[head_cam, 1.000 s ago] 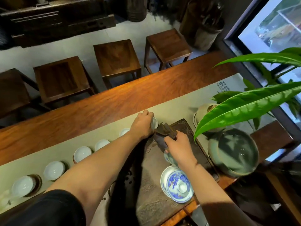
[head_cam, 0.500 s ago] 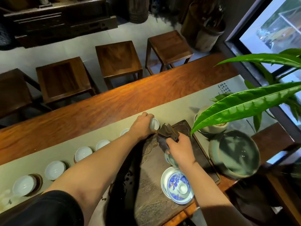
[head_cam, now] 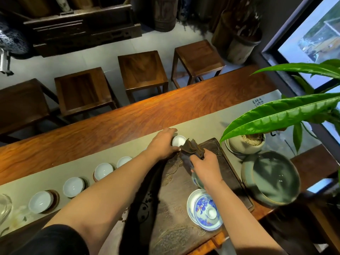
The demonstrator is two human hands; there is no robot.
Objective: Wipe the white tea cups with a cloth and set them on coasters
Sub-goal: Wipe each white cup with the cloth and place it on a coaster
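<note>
The long wooden table (head_cam: 128, 122) runs across your view, with a pale runner (head_cam: 211, 126) laid along it. On the near side lies a dark carved tea tray (head_cam: 174, 208), and to its right sits a wide green-glazed bowl (head_cam: 272, 179). A potted plant (head_cam: 246, 144) stands behind that bowl, its long leaves reaching over the runner. At the near end of the tray sits a blue-and-white lidded bowl (head_cam: 206, 210).

A row of white tea cups (head_cam: 73, 186) stands on the runner to your left; at least two of them rest on round dark coasters (head_cam: 55, 197), and the rest you cannot judge.

Your left hand (head_cam: 161, 144) holds one white tea cup (head_cam: 178, 140) tilted on its side just above the runner at the tray's far left corner, fingers curled around its wall. Your right hand (head_cam: 206, 166) grips a dark brown cloth (head_cam: 191, 151), fingers clamped on its bunched folds. The cloth's upper edge touches the rim of the cup in your left hand.
</note>
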